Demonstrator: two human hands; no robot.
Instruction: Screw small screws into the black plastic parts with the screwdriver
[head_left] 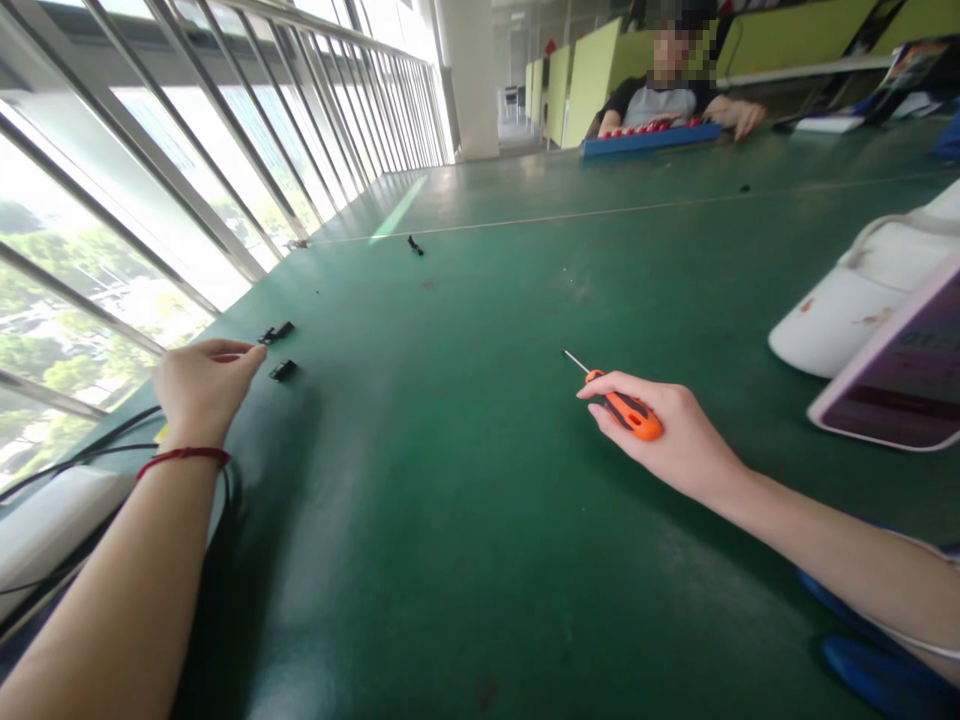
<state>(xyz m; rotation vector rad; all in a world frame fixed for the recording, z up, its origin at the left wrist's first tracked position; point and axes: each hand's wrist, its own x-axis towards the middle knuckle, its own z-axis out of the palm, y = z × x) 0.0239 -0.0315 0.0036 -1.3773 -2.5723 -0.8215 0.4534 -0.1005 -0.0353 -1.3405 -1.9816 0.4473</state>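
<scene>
My right hand [667, 430] holds an orange and black screwdriver [634, 415] above the green table [450, 480], its thin shaft pointing up and left. On the left, my left hand [210, 380] has its thumb and fingers pinched together beside a small black part [277, 332]; whether anything is between the fingertips is too small to tell. Another black piece [283, 371] lies just right of those fingertips. Farther back on the table is one more small black piece [415, 245].
A metal railing [315, 100] runs along the left edge. Black cables [97, 450] and a white box [60, 520] lie at the lower left. At right stand a white container [847, 300] and a pink-edged panel [900, 370]. A person sits behind a blue tray [645, 143] across the table.
</scene>
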